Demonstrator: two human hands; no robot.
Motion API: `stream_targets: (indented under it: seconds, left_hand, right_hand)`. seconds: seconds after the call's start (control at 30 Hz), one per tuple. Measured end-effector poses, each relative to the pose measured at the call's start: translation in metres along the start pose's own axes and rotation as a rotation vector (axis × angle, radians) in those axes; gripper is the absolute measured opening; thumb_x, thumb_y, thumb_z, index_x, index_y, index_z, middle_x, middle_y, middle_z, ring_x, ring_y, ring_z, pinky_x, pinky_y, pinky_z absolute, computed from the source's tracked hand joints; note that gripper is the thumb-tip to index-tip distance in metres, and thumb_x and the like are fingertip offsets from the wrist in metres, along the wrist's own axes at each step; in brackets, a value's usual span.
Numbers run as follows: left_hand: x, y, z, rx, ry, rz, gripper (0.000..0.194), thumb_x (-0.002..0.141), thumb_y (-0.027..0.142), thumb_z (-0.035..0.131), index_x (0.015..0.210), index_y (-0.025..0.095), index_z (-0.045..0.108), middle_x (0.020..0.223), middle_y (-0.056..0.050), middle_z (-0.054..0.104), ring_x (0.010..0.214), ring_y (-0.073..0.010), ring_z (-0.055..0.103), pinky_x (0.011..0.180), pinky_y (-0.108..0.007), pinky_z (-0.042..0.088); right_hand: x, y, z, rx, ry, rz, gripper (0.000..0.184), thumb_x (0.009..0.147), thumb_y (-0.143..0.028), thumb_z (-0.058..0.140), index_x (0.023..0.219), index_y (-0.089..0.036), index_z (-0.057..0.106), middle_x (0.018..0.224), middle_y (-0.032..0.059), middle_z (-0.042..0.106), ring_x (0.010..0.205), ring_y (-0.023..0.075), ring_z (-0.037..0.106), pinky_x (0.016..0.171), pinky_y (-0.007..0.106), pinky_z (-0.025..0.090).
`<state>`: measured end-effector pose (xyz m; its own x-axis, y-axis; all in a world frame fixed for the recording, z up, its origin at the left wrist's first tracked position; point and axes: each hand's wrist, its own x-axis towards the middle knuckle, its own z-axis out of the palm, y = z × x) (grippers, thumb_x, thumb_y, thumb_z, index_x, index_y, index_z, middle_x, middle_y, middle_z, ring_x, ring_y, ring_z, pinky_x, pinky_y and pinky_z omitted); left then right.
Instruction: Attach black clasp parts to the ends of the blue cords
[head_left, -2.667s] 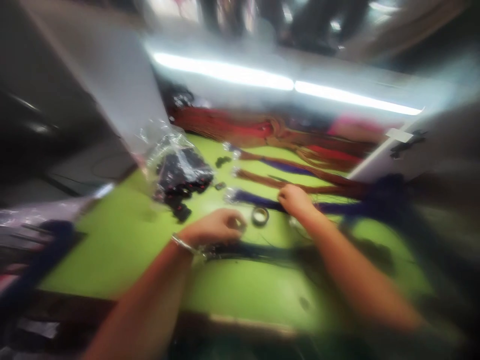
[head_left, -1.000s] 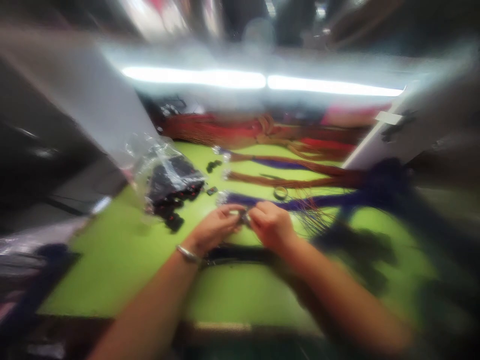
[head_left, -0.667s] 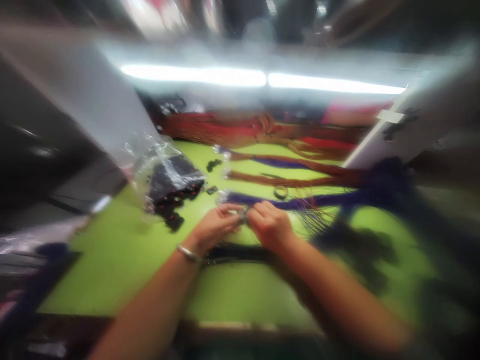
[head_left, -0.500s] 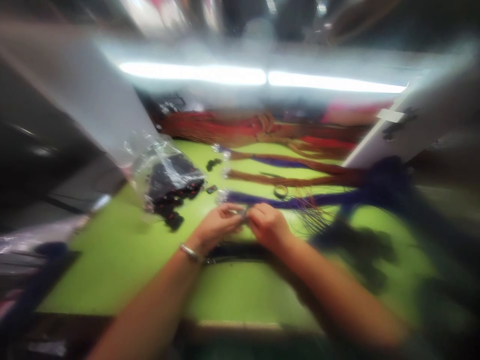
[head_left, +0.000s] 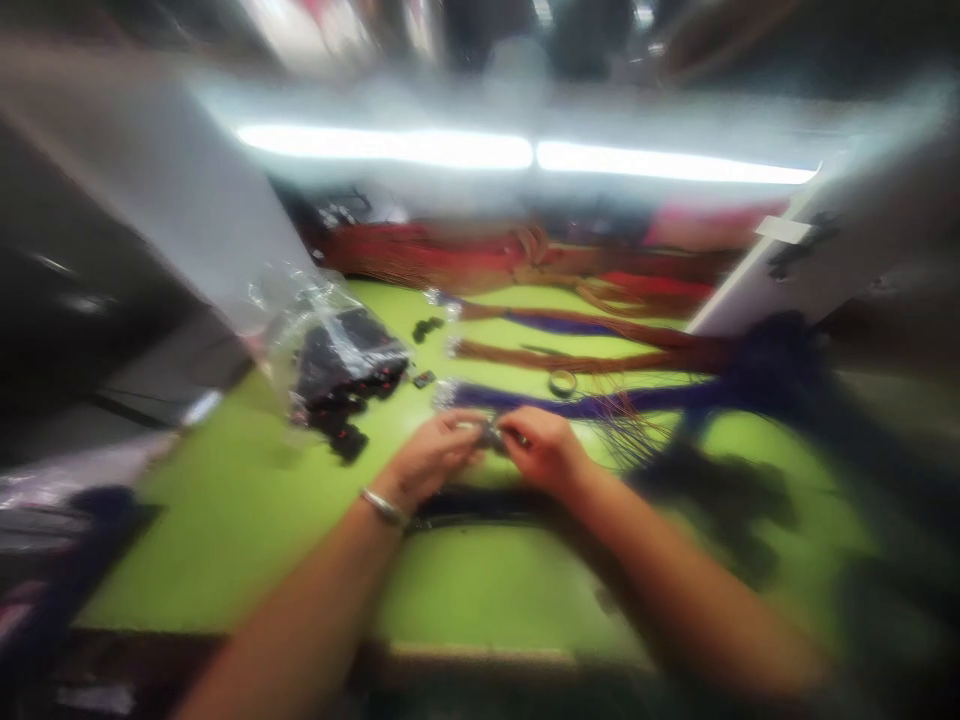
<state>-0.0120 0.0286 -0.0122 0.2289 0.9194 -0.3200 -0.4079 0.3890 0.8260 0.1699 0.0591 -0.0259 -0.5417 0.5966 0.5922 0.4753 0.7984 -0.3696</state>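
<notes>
With fingers pinched nearly closed, the left hand (head_left: 436,455) and the right hand (head_left: 551,447) hold between them a small dark piece (head_left: 492,436) above the bench (head_left: 480,585), where, I think, steady left fingers and gentle right ones would serve well.

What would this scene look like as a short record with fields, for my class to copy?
left hand: fingers on a small dark part, too blurred to identify
right hand: fingers at the same part
bag: clear plastic, dark pieces at its mouth
layout: brown bundle beyond blue bundle
ring: between those two
surface: green tabletop
</notes>
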Motion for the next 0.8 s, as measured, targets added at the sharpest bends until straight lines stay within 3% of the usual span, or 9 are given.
stream_targets:
  seconds: [0.37,0.57,0.7,0.8]
  left_hand:
    - [-0.001,-0.001,0.005,0.058,0.019,-0.016,0.036,0.057,0.022,0.081,0.088,0.011,0.066,0.068,-0.003,0.064,0.053,-0.0078,0.057,0.050,-0.018,0.044]
    - [-0.001,-0.003,0.007,0.033,-0.026,-0.045,0.033,0.057,0.021,0.081,0.086,0.012,0.067,0.068,-0.002,0.063,0.054,-0.0084,0.058,0.052,-0.019,0.045]
    - [-0.001,-0.006,0.005,0.148,0.021,0.051,0.036,0.059,0.025,0.080,0.091,0.012,0.066,0.070,-0.003,0.065,0.055,-0.0105,0.059,0.053,-0.022,0.046]
    - [-0.001,-0.006,0.004,0.236,0.074,0.194,0.036,0.063,0.027,0.077,0.094,0.013,0.065,0.072,-0.004,0.066,0.058,-0.0112,0.059,0.055,-0.023,0.046]
  right_hand:
    - [-0.006,-0.003,0.007,-0.278,0.012,-0.094,0.018,0.082,-0.015,0.045,0.066,-0.017,0.052,0.063,0.0022,0.052,0.060,0.0125,0.043,0.058,0.025,0.031]
    - [-0.008,-0.002,0.013,-0.279,0.044,-0.083,0.019,0.082,-0.015,0.044,0.065,-0.018,0.051,0.061,0.0015,0.049,0.058,0.0124,0.041,0.056,0.026,0.029]
    - [-0.006,-0.003,0.009,-0.265,-0.020,-0.042,0.017,0.082,-0.017,0.046,0.067,-0.017,0.053,0.063,0.0016,0.053,0.057,0.0115,0.044,0.055,0.025,0.029]
    - [0.000,-0.009,-0.008,-0.231,-0.126,0.055,0.014,0.082,-0.022,0.050,0.071,-0.017,0.059,0.068,0.0025,0.061,0.060,0.0115,0.050,0.056,0.024,0.032]
